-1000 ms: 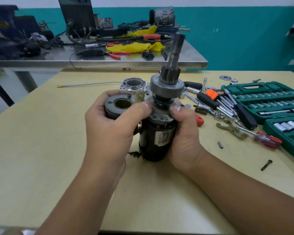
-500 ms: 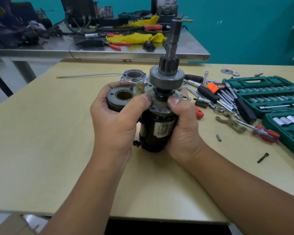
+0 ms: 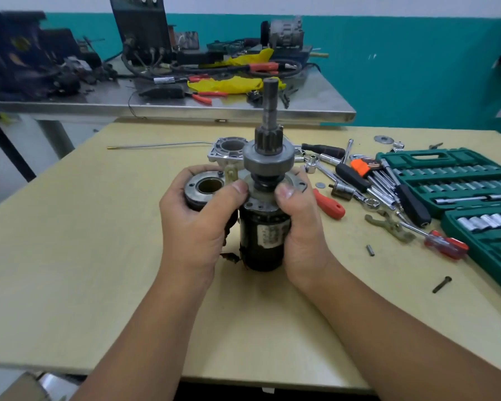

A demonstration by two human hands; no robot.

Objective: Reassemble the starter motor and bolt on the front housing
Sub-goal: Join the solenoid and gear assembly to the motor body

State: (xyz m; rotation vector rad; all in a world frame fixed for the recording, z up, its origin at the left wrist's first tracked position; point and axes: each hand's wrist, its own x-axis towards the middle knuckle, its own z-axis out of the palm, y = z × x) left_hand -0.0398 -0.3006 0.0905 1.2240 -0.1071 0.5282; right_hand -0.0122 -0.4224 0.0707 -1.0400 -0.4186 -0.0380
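Item 1: black cylindrical starter motor body (image 3: 265, 241) with a pale label, standing upright on the beige tabletop (image 3: 70, 270). I am seeing its steel shaft with toothed pinion gear and grey drive collar (image 3: 269, 157) pointing straight up.

Item 2: left hand (image 3: 194, 224), its grip clenching round the left flank of the motor body, thumb pressing on the metal end plate just below the collar.

Item 3: right hand (image 3: 301, 227), its grip wrapping the right flank of the same body, thumb lying on the end plate opposite the left thumb.

Item 4: dark round solenoid with a brass-lined bore (image 3: 204, 188), sitting beside the motor, partly behind the left hand's fingers; I cannot tell whether the fingers are holding it.

Item 5: silver cast aluminium front housing (image 3: 226, 153), lying on the tabletop just behind the motor, apart from both hands.

Item 6: green plastic socket set case (image 3: 451, 180), lying open at the right edge.

Item 7: loose tools between case and motor, namely a red-handled screwdriver (image 3: 330, 205), black-handled drivers, a ratchet and wrenches.

Item 8: two small dark bolts (image 3: 441, 284) lying near the case.

Item 9: steel workbench (image 3: 243, 111) standing behind, carrying yellow cloth and cables.
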